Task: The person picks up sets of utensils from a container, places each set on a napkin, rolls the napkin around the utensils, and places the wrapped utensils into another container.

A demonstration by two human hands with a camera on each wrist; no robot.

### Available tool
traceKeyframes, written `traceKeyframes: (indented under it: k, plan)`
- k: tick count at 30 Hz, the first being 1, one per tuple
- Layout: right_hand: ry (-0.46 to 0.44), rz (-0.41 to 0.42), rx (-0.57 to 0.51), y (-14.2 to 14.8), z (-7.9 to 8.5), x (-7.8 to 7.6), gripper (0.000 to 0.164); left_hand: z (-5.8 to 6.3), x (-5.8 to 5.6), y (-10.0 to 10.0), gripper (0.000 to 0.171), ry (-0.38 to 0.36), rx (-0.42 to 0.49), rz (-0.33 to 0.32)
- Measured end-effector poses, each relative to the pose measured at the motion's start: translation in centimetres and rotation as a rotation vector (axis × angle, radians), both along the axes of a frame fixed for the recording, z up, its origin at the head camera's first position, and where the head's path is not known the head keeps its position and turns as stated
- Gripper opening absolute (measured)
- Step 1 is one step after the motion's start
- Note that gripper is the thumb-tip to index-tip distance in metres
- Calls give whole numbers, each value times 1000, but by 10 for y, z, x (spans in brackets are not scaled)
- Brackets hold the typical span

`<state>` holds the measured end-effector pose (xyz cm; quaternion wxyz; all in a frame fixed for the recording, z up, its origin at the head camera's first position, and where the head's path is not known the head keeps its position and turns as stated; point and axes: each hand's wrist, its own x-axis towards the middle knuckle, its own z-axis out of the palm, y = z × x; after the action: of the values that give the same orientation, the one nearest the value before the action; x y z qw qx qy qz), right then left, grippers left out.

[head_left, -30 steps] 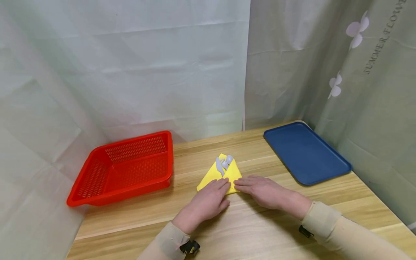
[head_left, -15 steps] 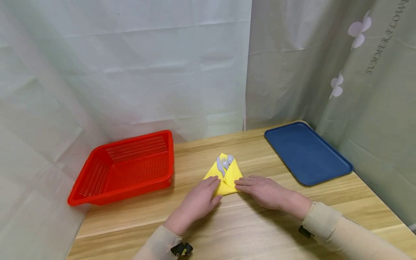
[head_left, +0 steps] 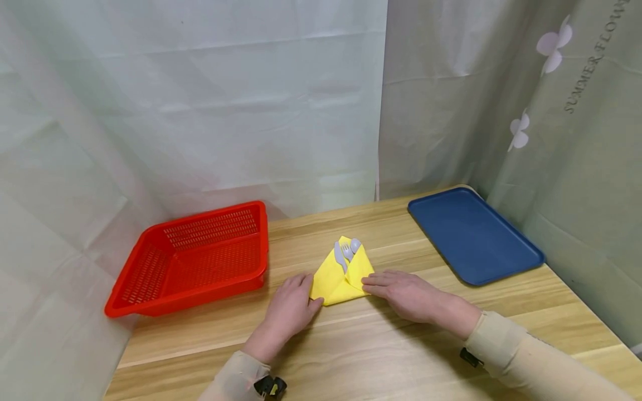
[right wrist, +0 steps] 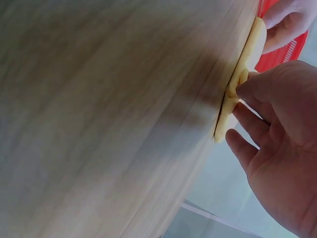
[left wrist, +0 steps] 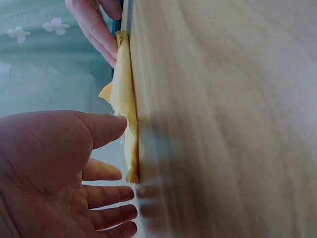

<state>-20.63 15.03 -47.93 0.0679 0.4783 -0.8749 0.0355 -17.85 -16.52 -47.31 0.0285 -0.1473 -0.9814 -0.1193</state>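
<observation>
A yellow napkin [head_left: 331, 281] lies folded on the wooden table, its right flap turned over the middle. From its top poke a pale purple knife [head_left: 340, 256], a fork [head_left: 347, 251] and a spoon [head_left: 355, 245]; their lower ends are hidden in the folds. At the napkin's left edge is my left hand [head_left: 290, 306], fingers extended, thumb near the lower left corner. My right hand [head_left: 405, 295] rests its fingertips on the right corner, fingers fairly straight. Seen from the left wrist, the thumb [left wrist: 106, 128] appears right by the napkin [left wrist: 125, 94].
On the left stands a red plastic basket [head_left: 259, 281] with slotted walls. A blue tray [head_left: 471, 236] lies at the back right of the table [head_left: 381, 356]. Pale curtains [head_left: 241, 111] hang behind and at both sides.
My left hand has slid left from the napkin's middle to its left edge, uncovering the lower part. My right hand has stayed at the right corner.
</observation>
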Motion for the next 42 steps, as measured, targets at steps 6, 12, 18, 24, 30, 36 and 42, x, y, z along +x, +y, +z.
traceKeyframes:
  k: [6, 12, 18, 24, 30, 36, 42]
  plan:
    - [3, 7, -14, -1, 1, -1, 52, -2, -3, 3, 69, -6, -1, 34]
    - [-6, 11, -42, -3, 4, 0, 51, -3, -9, 7, 71, -31, 10, 87]
    - [-16, 7, -41, -5, 6, 1, 49, -2, -13, 10, 69, -39, 22, 115]
    - [-16, 20, -45, -7, 5, -1, 46, -4, -15, 11, 64, -43, 18, 129]
    - [-23, 9, -30, -8, 6, -1, 49, -5, -21, 12, 62, -41, -14, 127]
    - [-50, -17, -10, -10, 9, -1, 46, -5, -31, 16, 58, -77, 46, 101]
    - [-58, -27, 0, -11, 10, -2, 44, -5, -34, 17, 48, -165, 135, 115]
